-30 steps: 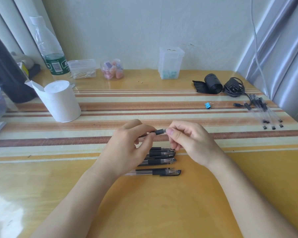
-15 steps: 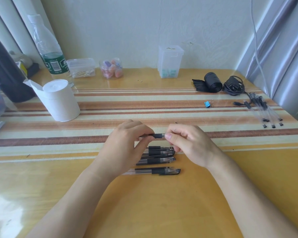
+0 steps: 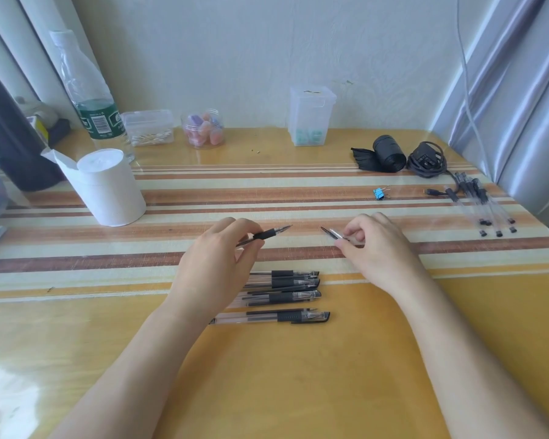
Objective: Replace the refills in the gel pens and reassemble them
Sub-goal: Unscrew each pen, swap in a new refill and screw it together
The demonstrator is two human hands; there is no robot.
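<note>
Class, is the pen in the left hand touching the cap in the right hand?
Apart. The head view shows a clear stretch of striped table between the pen and the cap.

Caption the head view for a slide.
Left hand holds an uncapped gel pen; right hand pinches a clear cap; more pens lie nearby.

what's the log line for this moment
left hand: grips uncapped clear gel pen, black grip | right hand: pinches clear pen cap | cap off

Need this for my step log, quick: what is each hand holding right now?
Left hand: grips an uncapped gel pen, tip pointing right.
Right hand: pinches a clear pen cap.
</note>
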